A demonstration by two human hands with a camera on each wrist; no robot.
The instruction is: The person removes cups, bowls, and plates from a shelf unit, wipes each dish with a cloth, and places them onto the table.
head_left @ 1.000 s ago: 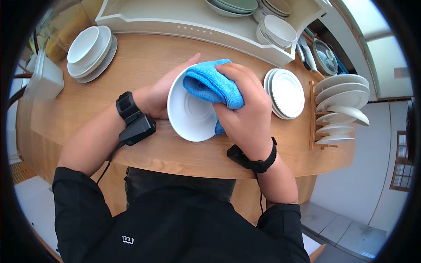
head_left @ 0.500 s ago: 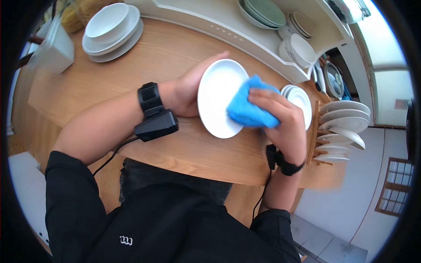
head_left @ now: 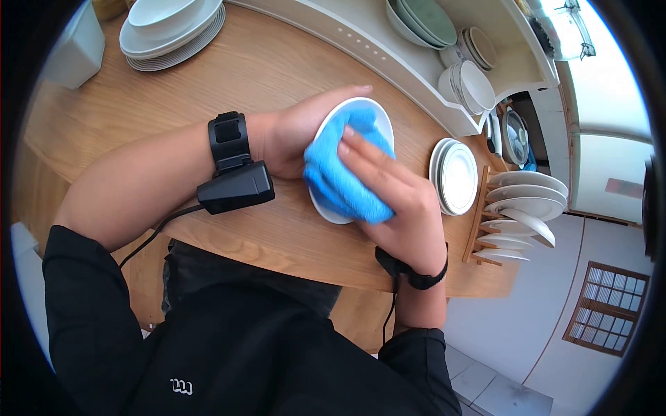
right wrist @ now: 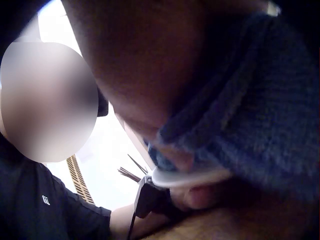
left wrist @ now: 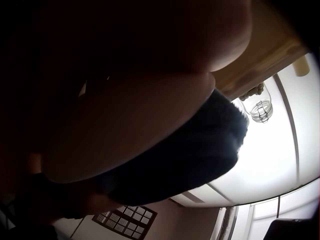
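Note:
A white dish (head_left: 383, 116) is tilted over the wooden table, mostly covered by a folded blue cloth (head_left: 347, 173). The left hand (head_left: 295, 135) holds the dish at its left rim, thumb extended along the top edge. The right hand (head_left: 399, 201) grips the cloth and presses it onto the dish's face. In the left wrist view, the cloth (left wrist: 190, 150) is dark beside the dim dish. The right wrist view has the cloth (right wrist: 260, 110) bunched in the right hand, with the dish's pale rim (right wrist: 187, 178) below it and left-hand fingertips (right wrist: 200, 196) under the rim.
Stacked white dishes (head_left: 166, 41) stand at the far left, near a white container (head_left: 73, 48). Small plates (head_left: 458, 179) lie stacked to the right, beside a wooden rack (head_left: 479, 222) holding plates. A white shelf (head_left: 347, 38) with bowls (head_left: 475, 87) runs along the back.
The dish has been turned from a view into its hollow to a narrower tilt. The right hand has swept the cloth across it, out to the right edge and back left. The head view has shifted.

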